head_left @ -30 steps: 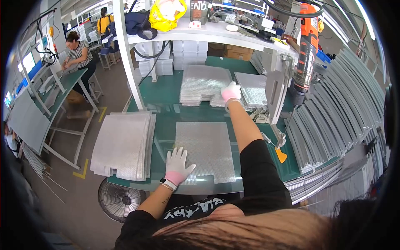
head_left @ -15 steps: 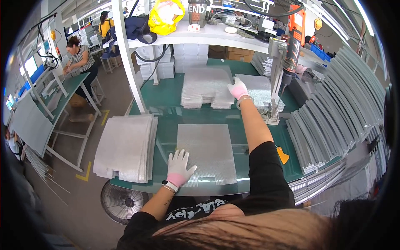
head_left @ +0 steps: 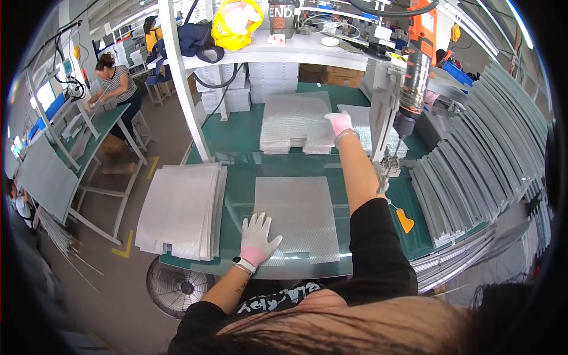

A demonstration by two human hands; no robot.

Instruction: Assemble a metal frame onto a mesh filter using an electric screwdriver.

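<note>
The right hand in a white-and-pink glove (head_left: 339, 123) is now slightly further right, beside the silvery textured sheet stack (head_left: 296, 118); its grip I cannot tell. The similarly gloved left hand (head_left: 257, 241), fingers wide, stays over one translucent grey sheet's (head_left: 299, 216) left edge, on the green glossy tabletop (head_left: 239, 168).

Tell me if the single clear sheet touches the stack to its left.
Apart: the head view shows a strip of green tabletop between the single clear sheet and the left stack.
</note>
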